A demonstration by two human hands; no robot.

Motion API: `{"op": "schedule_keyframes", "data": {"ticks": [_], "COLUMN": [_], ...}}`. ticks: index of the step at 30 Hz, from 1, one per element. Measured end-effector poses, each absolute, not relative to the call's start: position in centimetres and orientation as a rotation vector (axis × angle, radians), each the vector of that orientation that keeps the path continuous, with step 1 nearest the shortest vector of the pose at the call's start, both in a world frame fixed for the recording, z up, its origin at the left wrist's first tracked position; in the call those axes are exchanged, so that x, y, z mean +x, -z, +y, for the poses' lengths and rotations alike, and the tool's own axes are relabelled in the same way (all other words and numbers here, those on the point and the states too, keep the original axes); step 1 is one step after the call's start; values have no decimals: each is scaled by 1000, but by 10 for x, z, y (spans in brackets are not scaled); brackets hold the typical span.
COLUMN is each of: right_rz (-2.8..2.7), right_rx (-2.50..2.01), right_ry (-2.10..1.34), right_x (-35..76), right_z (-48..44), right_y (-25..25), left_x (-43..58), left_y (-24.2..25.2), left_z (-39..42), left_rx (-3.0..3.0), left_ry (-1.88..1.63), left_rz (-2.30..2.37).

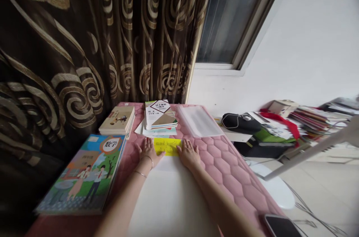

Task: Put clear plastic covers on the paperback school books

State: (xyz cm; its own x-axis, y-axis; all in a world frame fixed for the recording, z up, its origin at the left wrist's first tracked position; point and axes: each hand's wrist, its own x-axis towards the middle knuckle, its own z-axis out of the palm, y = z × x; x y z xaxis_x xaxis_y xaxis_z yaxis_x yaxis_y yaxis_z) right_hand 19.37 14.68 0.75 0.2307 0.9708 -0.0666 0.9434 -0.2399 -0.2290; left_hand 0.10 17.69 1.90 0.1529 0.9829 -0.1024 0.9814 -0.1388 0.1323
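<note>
While the left hand (147, 150) and right hand (188, 153) are laid flat and released at either end of the yellow paper (167, 146), it is pinned on the pink tabletop (224, 162); smoothing seems underway, so even outward pressure is called for.

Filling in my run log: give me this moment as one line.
left hand: flat on yellow sheet | right hand: flat on it | white sheet beneath | books behind
</note>
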Motion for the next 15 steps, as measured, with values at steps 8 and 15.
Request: {"op": "schedule_keyframes", "data": {"ticks": [8, 15], "right_rz": [-1818, -1835], "right_rx": [-2406, -2426], "right_ry": [-295, -291], "right_x": [201, 204], "right_z": [145, 148], "right_y": [-10, -10], "left_x": [1, -15], "left_y": [-17, -35], "left_z": [179, 155], "left_rx": [2229, 2230], "left_ry": [-45, 149], "left_rz": [1942, 1866]}}
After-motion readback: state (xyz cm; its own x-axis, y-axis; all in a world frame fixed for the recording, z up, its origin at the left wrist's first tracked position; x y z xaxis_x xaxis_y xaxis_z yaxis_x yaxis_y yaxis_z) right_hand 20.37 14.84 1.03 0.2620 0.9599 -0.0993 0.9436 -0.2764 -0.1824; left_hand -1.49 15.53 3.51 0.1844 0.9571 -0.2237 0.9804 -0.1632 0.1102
